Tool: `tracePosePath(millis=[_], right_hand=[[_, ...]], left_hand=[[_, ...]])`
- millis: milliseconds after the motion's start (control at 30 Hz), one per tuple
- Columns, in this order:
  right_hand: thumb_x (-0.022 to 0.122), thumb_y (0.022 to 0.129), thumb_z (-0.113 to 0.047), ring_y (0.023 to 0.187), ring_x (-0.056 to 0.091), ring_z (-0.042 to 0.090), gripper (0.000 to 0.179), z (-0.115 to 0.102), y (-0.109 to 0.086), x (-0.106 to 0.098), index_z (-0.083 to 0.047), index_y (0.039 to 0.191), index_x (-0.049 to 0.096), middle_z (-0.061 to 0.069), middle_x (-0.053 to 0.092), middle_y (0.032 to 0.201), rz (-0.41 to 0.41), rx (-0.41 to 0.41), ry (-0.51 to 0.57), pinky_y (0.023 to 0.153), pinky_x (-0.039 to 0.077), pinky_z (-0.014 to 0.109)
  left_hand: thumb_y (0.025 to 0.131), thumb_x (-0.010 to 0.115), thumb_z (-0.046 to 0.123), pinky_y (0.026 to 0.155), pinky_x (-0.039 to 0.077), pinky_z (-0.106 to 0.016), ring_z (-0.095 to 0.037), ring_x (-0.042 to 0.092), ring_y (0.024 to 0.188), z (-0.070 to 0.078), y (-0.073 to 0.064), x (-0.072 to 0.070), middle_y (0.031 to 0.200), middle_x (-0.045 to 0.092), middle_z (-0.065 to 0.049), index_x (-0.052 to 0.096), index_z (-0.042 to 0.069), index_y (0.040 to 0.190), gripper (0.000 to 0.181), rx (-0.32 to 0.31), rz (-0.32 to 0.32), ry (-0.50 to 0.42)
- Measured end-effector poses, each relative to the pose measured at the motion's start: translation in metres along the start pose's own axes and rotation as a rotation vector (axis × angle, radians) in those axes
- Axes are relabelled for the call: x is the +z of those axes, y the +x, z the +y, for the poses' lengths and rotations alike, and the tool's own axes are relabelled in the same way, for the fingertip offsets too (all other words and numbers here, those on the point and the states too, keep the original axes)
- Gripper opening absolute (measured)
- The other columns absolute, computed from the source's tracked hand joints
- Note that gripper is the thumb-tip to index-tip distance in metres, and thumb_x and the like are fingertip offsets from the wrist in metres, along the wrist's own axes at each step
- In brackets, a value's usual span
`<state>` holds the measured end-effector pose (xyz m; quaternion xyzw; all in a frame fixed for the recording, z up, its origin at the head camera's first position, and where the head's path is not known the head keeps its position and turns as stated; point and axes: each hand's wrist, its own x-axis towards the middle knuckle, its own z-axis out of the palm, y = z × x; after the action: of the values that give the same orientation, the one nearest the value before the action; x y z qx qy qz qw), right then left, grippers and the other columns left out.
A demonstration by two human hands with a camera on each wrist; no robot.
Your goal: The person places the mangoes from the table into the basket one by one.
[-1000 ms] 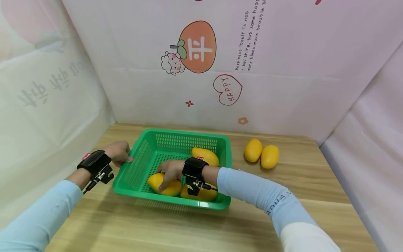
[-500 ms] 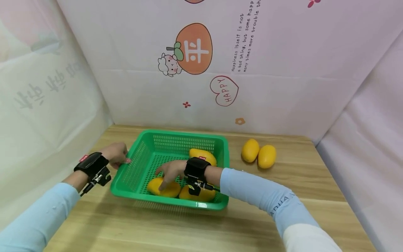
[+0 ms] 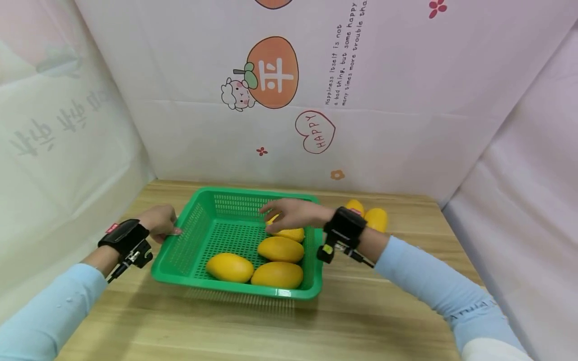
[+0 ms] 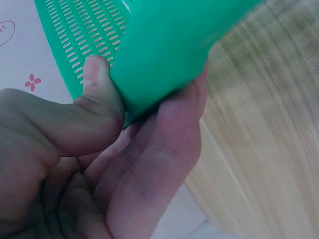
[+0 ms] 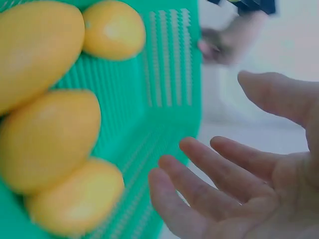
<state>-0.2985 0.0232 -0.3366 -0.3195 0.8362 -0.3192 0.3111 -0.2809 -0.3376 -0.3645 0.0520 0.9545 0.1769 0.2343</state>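
A green plastic basket (image 3: 212, 284) with slotted walls stands on the wooden table. My left hand (image 3: 159, 221) grips its left rim; the left wrist view has the thumb (image 4: 97, 82) on the inner side and the fingers beneath the edge. Several yellow mangoes lie in the basket: one mango (image 3: 230, 267) at the front middle, the others along the right side. Above the back right mango (image 3: 293, 234), which it partly hides, hovers my right hand (image 3: 298, 213). In the right wrist view its fingers (image 5: 199, 186) are spread, loosely bent, and hold nothing.
Two more mangoes (image 3: 377, 219) lie on the table (image 3: 361, 301) right of the basket, partly behind my right wrist. Printed white cloth (image 3: 384, 145) encloses the table at the back and both sides.
My right hand has let go of the front middle mango and moved up and right, over the back right of the basket. My left hand keeps its grip on the rim.
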Motion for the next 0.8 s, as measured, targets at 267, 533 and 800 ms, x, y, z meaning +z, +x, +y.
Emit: tracePosePath(millis=[267, 533, 800], right_hand=[[0.06, 0.101, -0.022, 0.126, 0.056, 0.033, 0.049, 0.042, -0.062, -0.052, -0.007, 0.146, 0.046, 0.019, 0.058, 0.138, 0.267, 0.036, 0.039, 0.106, 0.049, 0.047], [0.056, 0.102, -0.015, 0.125, 0.055, 0.037, 0.043, 0.101, -0.101, -0.074, 0.0, 0.141, 0.048, 0.025, 0.057, 0.136, 0.398, 0.151, 0.058, 0.105, 0.05, 0.049], [0.054, 0.103, -0.013, 0.137, 0.037, 0.049, 0.049, 0.156, -0.113, -0.082, 0.006, 0.146, 0.038, 0.035, 0.036, 0.148, 0.382, 0.324, 0.108, 0.112, 0.041, 0.056]], left_hand=[[0.097, 0.065, 0.01, 0.056, 0.059, -0.027, -0.016, 0.062, 0.062, -0.001, 0.0, -0.002, 0.075, 0.062, -0.014, 0.06, -0.024, 0.113, 0.038, 0.007, -0.006, 0.006], [0.097, 0.065, 0.01, 0.057, 0.06, -0.028, -0.016, 0.063, 0.063, -0.001, 0.0, -0.002, 0.074, 0.061, -0.014, 0.061, -0.023, 0.111, 0.036, 0.019, -0.015, -0.002], [0.097, 0.064, 0.009, 0.057, 0.06, -0.028, -0.016, 0.062, 0.062, 0.002, -0.003, -0.001, 0.073, 0.06, -0.012, 0.064, -0.02, 0.106, 0.03, 0.018, -0.018, 0.0]])
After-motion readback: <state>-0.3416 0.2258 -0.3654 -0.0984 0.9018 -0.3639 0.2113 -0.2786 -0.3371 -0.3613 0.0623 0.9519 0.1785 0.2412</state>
